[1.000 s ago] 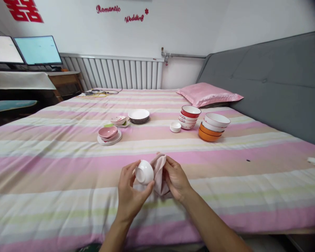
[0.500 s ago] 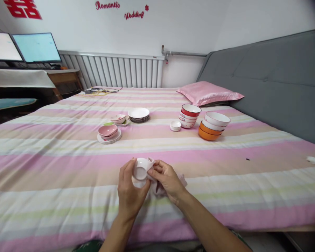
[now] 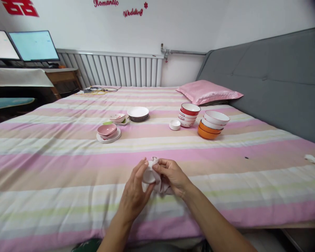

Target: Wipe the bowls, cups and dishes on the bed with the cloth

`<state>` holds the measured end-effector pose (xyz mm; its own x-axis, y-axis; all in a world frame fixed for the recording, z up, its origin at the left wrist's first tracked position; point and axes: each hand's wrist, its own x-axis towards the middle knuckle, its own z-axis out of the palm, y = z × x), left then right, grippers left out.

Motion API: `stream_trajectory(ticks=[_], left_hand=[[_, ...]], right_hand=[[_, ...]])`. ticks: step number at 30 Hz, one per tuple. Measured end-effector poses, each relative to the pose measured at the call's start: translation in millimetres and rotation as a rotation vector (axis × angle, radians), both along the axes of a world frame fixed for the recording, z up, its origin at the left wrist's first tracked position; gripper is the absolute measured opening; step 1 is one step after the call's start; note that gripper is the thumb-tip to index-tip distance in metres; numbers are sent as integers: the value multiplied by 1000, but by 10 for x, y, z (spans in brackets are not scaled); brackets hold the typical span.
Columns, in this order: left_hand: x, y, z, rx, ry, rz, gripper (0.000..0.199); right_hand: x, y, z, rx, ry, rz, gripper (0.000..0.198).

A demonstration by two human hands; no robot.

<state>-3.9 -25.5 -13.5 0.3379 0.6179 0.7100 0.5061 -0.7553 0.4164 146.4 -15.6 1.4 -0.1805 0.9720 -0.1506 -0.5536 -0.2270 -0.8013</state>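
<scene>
Above the near part of the striped bed, my left hand [image 3: 135,189] grips a small white dish [image 3: 147,176] by its edge, thumb below and fingers on top. My right hand [image 3: 173,176] pinches a pale pinkish cloth [image 3: 161,185] against the dish's right rim, and the cloth's loose end hangs under my palm. Part of the dish is hidden by the fingers and the cloth. Farther off stands a short stack of similar small white dishes [image 3: 174,125].
Beyond my hands are pink bowls on plates [image 3: 109,140], a plate stack [image 3: 138,112], red-and-white bowls [image 3: 189,113] and orange and white bowls [image 3: 210,133]. A pink pillow [image 3: 209,91] lies by the grey headboard [image 3: 267,70]. Cables [image 3: 99,90] rest at the far left.
Both hands have shifted slightly, my left hand rightward and closer to my right. The dish has turned, and its face is now more covered by fingers and cloth.
</scene>
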Motion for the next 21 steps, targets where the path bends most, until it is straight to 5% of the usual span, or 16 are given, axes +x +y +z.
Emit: stream_trajectory(ticks=[3,7,11,15,21], left_hand=[[1,14,29,-66,-209,85,75],[-15,38,57,-523,-587,107,66],[-25,42,57,-801,-659,98,44],[-52,42,79,-700,-557,106,42],[-113,74,77,-317,-152,84,48]], right_hand=[[14,28,4,-37,67,-43,30],[-4,44,12,-47,162,-51,32],[-42,37,-13,-2,161,-40,32],[-43,33,-30,54,11,-52,34],[15,-5,7,286,-362,-15,19]])
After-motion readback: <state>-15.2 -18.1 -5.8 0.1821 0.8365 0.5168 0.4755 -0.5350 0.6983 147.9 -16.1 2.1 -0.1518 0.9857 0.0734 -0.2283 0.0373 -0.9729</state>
